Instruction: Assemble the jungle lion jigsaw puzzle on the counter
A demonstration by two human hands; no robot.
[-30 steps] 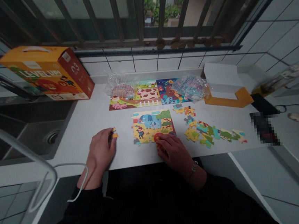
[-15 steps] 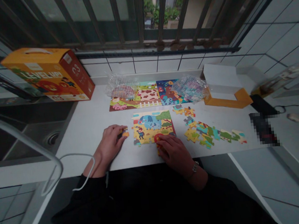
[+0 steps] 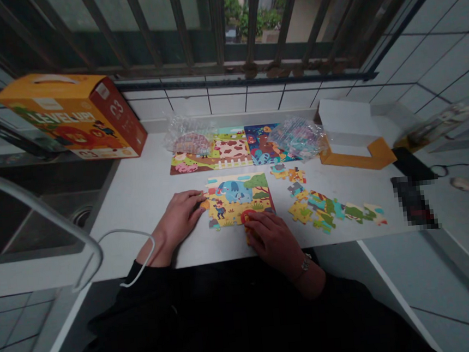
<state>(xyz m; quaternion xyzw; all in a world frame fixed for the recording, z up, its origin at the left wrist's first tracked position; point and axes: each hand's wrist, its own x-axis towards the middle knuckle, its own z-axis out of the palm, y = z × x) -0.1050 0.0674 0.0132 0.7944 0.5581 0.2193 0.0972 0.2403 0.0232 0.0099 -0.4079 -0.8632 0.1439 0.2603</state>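
A partly joined jigsaw puzzle (image 3: 236,197) with a blue elephant lies flat on the white counter (image 3: 208,247). At its left edge, my left hand (image 3: 178,218) pinches a puzzle piece (image 3: 205,205), which touches or nearly touches the joined part; the exact fit is too small to tell. My right hand (image 3: 275,239) rests at the puzzle's lower right, its fingers closed on a red and orange puzzle piece (image 3: 248,234) that they partly cover. Several loose puzzle pieces (image 3: 323,207) lie to the right, some overlapping.
Behind the puzzle lie a cow picture (image 3: 232,150) and a dark blue picture (image 3: 258,141), partly under clear plastic bags (image 3: 297,137). An orange box (image 3: 73,119) stands back left beside the sink (image 3: 57,213). An open box (image 3: 356,157) sits back right. A pale cable (image 3: 57,213) crosses the left.
My left hand has moved right with its piece, up to the puzzle's left edge. My right hand has stayed in place.
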